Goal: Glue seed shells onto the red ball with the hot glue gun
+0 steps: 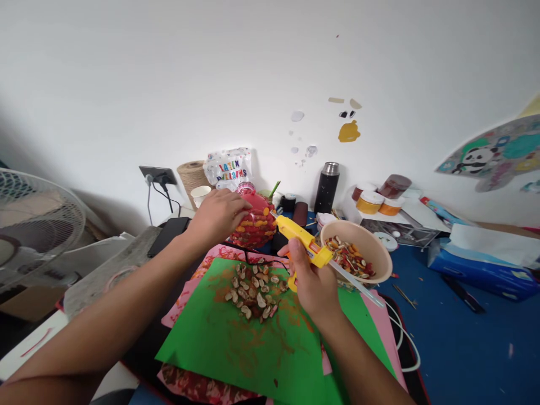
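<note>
My left hand (217, 216) is wrapped over a round red ball (253, 224) covered with rows of coloured shells, holding it above the table. My right hand (310, 278) grips a yellow glue gun (301, 239), its nozzle touching the ball's right side and a clear glue stick sticking out behind. Below the hands a pile of nut shells (253, 289) lies on a green paper sheet (236, 343). A beige bowl (373, 244) of coloured shells stands just right of the gun.
Pink sheets lie under the green one. Along the wall stand a twine spool (190, 174), a balloon bag (228, 167), a black flask (327, 188) and paint jars (379, 197). A fan (34, 225) is at left, a blue tissue pack (481, 267) at right, a white cable (405, 332) on the blue table.
</note>
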`<state>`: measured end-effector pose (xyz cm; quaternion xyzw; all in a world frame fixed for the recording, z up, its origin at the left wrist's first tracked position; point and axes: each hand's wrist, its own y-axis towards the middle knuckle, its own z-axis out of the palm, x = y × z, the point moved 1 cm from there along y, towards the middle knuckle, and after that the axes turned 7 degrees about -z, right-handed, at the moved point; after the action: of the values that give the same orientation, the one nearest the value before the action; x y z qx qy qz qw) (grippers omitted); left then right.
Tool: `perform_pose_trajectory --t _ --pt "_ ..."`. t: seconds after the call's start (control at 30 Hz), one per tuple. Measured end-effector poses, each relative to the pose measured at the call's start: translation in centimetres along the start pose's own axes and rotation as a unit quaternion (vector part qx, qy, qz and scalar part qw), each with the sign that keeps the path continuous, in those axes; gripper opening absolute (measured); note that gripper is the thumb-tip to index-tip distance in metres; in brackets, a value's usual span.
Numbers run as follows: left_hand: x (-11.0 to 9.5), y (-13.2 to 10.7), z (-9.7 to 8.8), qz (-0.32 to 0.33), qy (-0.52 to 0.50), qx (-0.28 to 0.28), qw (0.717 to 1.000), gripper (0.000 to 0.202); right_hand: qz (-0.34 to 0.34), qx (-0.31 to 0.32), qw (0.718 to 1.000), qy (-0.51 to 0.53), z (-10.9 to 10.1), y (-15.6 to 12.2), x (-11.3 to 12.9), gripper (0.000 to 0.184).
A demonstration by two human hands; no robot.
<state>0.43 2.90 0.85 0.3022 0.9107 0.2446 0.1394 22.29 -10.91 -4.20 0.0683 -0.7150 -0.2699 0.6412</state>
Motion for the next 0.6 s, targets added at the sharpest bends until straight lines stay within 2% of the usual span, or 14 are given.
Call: perform_pose_trajectory --t 0.27,0.6 --pt "-0.45 0.20 -0.61 0.015 0.092 0.034 0.995 0.025 -0.023 0.017 0.999 -0.015 0.08 -0.10 -0.05 0.062" --pt "-0.20 0.38 -0.04 0.044 0.116 0.040 0.991 0.031 -0.065 0.032 0.997 -0.028 0.33 -0.19 -0.17 0.050"
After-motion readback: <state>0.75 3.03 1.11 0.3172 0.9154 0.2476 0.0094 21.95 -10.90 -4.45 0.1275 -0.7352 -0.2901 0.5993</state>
